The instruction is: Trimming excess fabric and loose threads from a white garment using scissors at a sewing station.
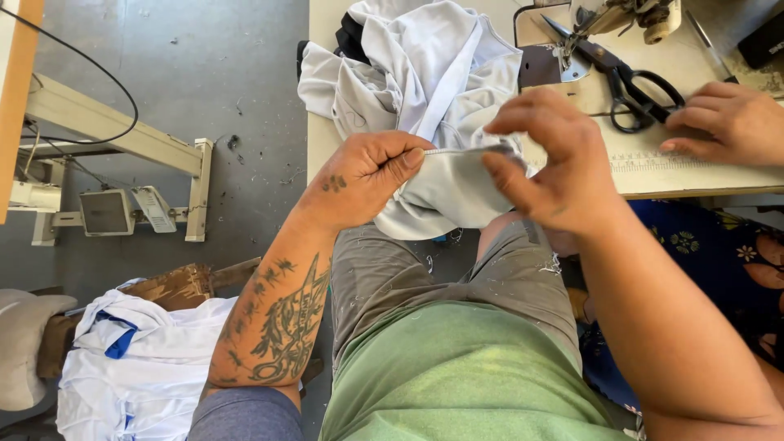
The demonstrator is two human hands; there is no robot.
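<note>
- Between my two hands, over my lap at the near edge of the sewing table (702, 181), I am holding a pale grey garment (445, 192), its stitched edge running roughly level from left to right.
- I am pinching that edge in my left hand (363, 175), thumb pressed on the seam.
- I am gripping its other end with my right hand (555, 159), fingers curled over it; both hands lie equally close.
- Beyond, another person's hand (727, 122) is resting by black scissors (629, 82).
- White cloth (139, 367) is lying piled at my left.
</note>
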